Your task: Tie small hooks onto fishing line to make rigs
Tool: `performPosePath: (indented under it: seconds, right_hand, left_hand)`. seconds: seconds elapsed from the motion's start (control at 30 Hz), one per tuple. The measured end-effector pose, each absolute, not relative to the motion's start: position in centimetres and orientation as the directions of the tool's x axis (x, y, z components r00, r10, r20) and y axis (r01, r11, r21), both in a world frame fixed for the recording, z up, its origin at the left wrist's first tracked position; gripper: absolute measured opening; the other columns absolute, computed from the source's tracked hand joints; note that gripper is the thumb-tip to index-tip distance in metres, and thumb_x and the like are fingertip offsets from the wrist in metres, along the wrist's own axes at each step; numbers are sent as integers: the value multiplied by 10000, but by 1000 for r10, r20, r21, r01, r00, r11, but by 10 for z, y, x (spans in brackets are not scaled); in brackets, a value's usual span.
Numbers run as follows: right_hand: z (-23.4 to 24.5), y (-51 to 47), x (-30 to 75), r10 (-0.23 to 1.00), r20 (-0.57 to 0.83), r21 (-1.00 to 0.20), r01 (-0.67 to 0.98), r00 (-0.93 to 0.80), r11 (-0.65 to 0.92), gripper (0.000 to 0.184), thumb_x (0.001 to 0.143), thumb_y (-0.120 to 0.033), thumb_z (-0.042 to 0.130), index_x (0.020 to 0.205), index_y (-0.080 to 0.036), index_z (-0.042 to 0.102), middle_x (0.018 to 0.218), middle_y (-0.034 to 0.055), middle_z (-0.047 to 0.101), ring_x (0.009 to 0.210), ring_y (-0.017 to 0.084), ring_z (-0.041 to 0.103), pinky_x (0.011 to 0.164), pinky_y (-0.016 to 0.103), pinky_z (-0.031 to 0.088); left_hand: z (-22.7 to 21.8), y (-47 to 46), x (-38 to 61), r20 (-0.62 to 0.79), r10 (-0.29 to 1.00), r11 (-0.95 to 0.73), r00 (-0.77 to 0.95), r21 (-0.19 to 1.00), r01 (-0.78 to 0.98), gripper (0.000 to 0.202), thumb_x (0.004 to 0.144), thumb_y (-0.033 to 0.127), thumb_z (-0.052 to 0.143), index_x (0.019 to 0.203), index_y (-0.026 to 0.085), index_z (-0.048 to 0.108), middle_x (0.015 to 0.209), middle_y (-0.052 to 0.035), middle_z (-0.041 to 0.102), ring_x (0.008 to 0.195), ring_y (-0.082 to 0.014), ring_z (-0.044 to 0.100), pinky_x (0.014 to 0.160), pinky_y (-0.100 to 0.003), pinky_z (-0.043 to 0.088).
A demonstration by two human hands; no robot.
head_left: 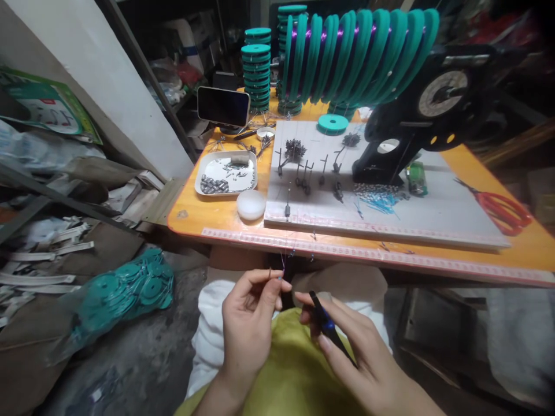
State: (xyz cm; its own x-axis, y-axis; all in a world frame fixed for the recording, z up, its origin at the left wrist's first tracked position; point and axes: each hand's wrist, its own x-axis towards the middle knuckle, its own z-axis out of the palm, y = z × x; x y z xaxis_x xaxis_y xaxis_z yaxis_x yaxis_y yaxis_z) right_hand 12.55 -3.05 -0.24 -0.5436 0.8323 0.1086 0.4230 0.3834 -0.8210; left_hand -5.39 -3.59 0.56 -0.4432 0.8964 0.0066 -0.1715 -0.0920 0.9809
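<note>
My left hand [255,309] is in front of the table edge, thumb and index finger pinched on a thin purple line [283,263] that runs down from the table. A tiny blue bit shows at the fingertips. In my right hand [351,338], just to the right, lies a slim black tool with a blue band [326,320]; its exact kind I cannot make out. Both hands are above my lap. On the board [312,211] behind them, dark wire pieces [296,150], a small weight on a line [287,208] and several blue-tailed bits [377,199] lie spread out.
A row of teal spools [359,55] hangs over the board beside a black machine [390,138]. Red-handled scissors [503,211] lie at the right. On the left are a white tray [203,164], a white cup [251,205] and a phone [223,107]. Bagged teal spools [125,289] sit on the floor.
</note>
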Motion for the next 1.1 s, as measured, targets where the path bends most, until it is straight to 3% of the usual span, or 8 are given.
performPosePath:
  seconds: [0.13,0.23,0.4,0.67,0.8,0.93,1.0,1.1]
  right_hand:
    - [0,-28,121,804,101,-832,393,-586,391,424,971,-245,485,1393,-278,468,1126,79,674,1027,208,665,899,320,536]
    - [5,-22,114,790,139,-816,383,-596,433,439,970,-232,487,1402,-297,444,1146,66,663,1061,196,654,905,296,532]
    - [15,-14,110,786,189,-807,363,-589,466,447,964,-211,485,1404,-276,439,1141,69,651,1025,179,647,894,277,527]
    - [34,2,108,733,114,-826,347,-670,445,392,966,-229,493,1355,-254,535,1122,84,686,1029,210,657,905,317,537]
    - [36,5,106,729,104,-857,310,-677,411,303,944,-249,520,1225,-268,632,990,65,710,947,229,669,807,312,557]
    - [29,2,102,753,13,-939,251,-658,236,164,937,-306,531,1015,-237,658,907,59,674,846,214,619,784,322,521]
    - [22,-3,99,756,-77,-988,152,-650,30,171,933,-366,540,931,-211,611,833,41,603,759,182,555,711,294,488]
    - [16,-13,95,705,-188,-951,-52,-684,-304,247,894,-437,585,866,-200,523,744,-3,447,654,133,411,592,247,393]
  left_hand:
    - [6,-35,-58,202,864,-222,-461,975,12,119,848,138,716,856,249,755,807,32,692,660,-50,618,630,-120,509]
    - [9,-36,-60,244,867,-241,-435,968,61,172,861,109,689,889,263,760,810,34,685,689,-58,627,653,-128,519]
    - [15,-35,-58,216,877,-244,-430,970,-11,130,858,142,702,861,253,771,760,33,684,602,-49,612,587,-119,513]
    - [19,-35,-56,147,887,-193,-437,979,-61,101,836,152,721,811,232,778,718,10,671,599,-78,605,571,-148,514]
    - [21,-35,-57,64,902,-137,-427,980,-144,65,823,199,746,763,207,770,669,5,627,571,-87,584,545,-167,501]
    - [19,-35,-55,-48,936,-84,-349,932,-352,71,855,278,728,866,219,765,674,19,574,496,-48,468,481,-157,428]
    - [21,-35,-50,-105,955,-61,-276,844,-532,110,874,319,706,948,245,741,596,57,490,441,-36,352,458,-162,394]
    - [28,-36,-42,-163,969,-32,-185,659,-751,181,868,391,697,805,223,683,521,87,322,437,-52,233,442,-169,344]
